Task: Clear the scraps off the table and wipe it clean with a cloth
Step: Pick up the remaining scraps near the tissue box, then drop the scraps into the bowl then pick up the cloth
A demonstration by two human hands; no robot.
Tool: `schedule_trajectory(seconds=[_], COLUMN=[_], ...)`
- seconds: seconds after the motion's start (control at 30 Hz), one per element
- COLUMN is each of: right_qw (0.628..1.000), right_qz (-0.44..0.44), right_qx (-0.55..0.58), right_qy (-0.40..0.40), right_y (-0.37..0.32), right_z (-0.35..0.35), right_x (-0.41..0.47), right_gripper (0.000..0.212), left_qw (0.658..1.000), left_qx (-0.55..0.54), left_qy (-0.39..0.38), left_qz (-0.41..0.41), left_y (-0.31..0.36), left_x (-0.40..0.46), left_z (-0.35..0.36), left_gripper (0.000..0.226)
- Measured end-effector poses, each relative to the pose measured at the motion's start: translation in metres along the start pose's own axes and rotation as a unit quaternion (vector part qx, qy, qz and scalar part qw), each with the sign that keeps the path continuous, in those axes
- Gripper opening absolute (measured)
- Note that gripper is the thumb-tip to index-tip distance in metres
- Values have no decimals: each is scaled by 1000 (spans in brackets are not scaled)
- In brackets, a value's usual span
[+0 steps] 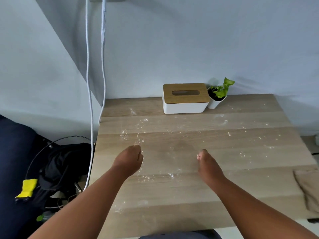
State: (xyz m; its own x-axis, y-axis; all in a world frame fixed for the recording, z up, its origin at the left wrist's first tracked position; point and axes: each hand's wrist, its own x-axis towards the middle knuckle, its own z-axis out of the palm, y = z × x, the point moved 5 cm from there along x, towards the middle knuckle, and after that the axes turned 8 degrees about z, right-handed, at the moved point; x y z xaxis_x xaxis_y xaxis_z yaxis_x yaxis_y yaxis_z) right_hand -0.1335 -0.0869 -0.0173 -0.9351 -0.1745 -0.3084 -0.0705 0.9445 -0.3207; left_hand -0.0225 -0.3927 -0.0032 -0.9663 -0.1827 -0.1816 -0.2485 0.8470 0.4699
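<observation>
Scraps (143, 177) dot table (224, 195) — left hand (128, 160), right hand (207, 163) curled, grip unclear.

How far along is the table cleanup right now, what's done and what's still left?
Nothing looks finished: white crumbs lie scattered over most of the wooden table. In hand: the left hand and right hand are curled over the middle, the right pinching a tiny white scrap. Left: gathering the remaining scraps, then wiping; the beige cloth lies untouched at the table's right edge.
</observation>
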Motion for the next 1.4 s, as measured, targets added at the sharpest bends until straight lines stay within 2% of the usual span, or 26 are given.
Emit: schedule_trajectory(seconds=[0.3, 0.6, 0.8, 0.9, 1.0, 1.13, 1.23, 1.4], right_qw=[995, 994, 994, 989, 966, 905, 877, 843], right_qz=[68, 91, 87, 97, 136, 191, 206, 229], right_qx=[29, 48, 67, 110, 217, 376, 431, 483], right_qy=[69, 48, 16, 17, 28, 54, 51, 53], right_y=[68, 115, 129, 145, 174, 219, 254, 321], right_z=[-19, -12, -11, -19, -35, -55, -65, -76], right_x=[-64, -119, -137, -142, -148, -154, -161, -173], right_gripper=[15, 17, 8, 8, 13, 17, 18, 18], left_qw=[998, 987, 984, 981, 971, 940, 921, 924], left_qx=[-19, -138, -138, -146, -197, -301, -345, -329], left_qy=[-57, -77, -109, -125, -128, -145, -160, -185], left_qz=[23, -18, -15, -18, -38, -72, -85, -65], left_y=[54, 93, 131, 161, 204, 265, 310, 381], left_x=[-29, -58, -70, -70, -69, -74, -76, -81], left_z=[53, 103, 133, 146, 160, 176, 185, 211], left_gripper=[31, 48, 47, 46, 47, 46, 45, 43])
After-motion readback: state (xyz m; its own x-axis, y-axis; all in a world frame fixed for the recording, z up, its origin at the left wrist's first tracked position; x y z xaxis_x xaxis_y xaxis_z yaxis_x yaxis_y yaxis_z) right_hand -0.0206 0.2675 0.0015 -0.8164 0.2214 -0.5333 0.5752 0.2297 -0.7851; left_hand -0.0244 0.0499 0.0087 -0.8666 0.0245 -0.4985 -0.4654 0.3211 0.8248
